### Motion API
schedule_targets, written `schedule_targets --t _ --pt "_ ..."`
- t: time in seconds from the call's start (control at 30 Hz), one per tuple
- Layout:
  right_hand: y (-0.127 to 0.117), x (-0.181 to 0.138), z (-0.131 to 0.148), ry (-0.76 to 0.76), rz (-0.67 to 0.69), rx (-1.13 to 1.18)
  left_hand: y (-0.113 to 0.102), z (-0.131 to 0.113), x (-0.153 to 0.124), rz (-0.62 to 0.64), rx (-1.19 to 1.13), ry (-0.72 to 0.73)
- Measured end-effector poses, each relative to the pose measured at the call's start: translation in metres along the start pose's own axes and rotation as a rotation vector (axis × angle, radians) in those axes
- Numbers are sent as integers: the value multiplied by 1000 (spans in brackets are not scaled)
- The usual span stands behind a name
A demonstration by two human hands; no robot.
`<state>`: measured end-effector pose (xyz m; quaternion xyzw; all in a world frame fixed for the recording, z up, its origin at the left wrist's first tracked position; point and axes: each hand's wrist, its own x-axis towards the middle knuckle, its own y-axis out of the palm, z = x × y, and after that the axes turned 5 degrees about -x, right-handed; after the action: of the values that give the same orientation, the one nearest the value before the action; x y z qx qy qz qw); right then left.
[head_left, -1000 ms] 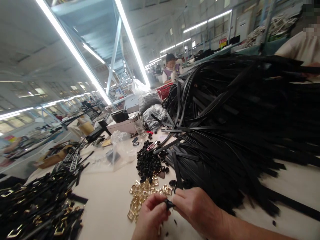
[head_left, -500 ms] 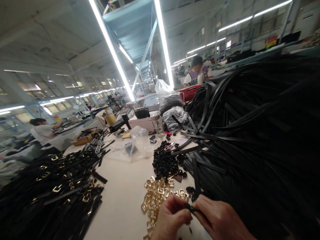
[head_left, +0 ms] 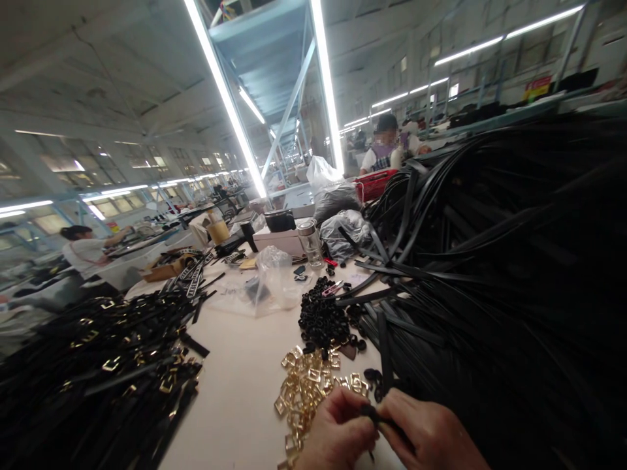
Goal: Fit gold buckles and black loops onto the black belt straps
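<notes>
Low in the head view, my left hand (head_left: 337,431) and my right hand (head_left: 426,427) meet, fingers closed in a pinch on a black strap (head_left: 371,413). Only a short dark piece of it shows between the fingertips; whether a loop is on it I cannot tell. Just left of and behind my left hand lies a heap of gold buckles (head_left: 306,385). Beyond the buckles is a pile of small black loops (head_left: 323,316). To the right of my right hand spreads a big mass of long black straps (head_left: 470,313).
At the left of the table (head_left: 230,365) lies a pile of black straps with gold buckles (head_left: 98,365). Farther back are a clear plastic bag (head_left: 272,274), a glass bottle (head_left: 309,243), pink-handled snips (head_left: 333,288) and a grey bag (head_left: 345,232). Two people work in the background.
My hands stay together on the strap, and its dark end between the fingertips has turned slightly. The whole view has shifted a little.
</notes>
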<state>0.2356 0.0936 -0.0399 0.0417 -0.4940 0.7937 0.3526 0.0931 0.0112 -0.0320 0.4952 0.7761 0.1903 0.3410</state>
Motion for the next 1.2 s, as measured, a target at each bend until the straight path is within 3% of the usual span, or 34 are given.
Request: schedule_targets --t 0.1,0.27,0.4,0.67,0.8,0.97,1.2 --pt "1 0 -1 -56 4 -30 -8 -2 6 45 148 44" --pt "-15 8 5 157 181 270 -14 -17 5 -39 143 120" --pt "-19 12 7 239 306 436 -17 -16 5 -32 134 87" --pt "-14 12 12 312 257 577 -18 5 7 -3 198 57" --pt "-18 12 13 329 237 610 -11 -5 -1 -16 192 26" --pt "-28 16 16 363 274 691 -6 -23 -11 38 -5 -35" --pt "-29 16 15 434 298 806 -14 -21 -10 41 -80 -95"
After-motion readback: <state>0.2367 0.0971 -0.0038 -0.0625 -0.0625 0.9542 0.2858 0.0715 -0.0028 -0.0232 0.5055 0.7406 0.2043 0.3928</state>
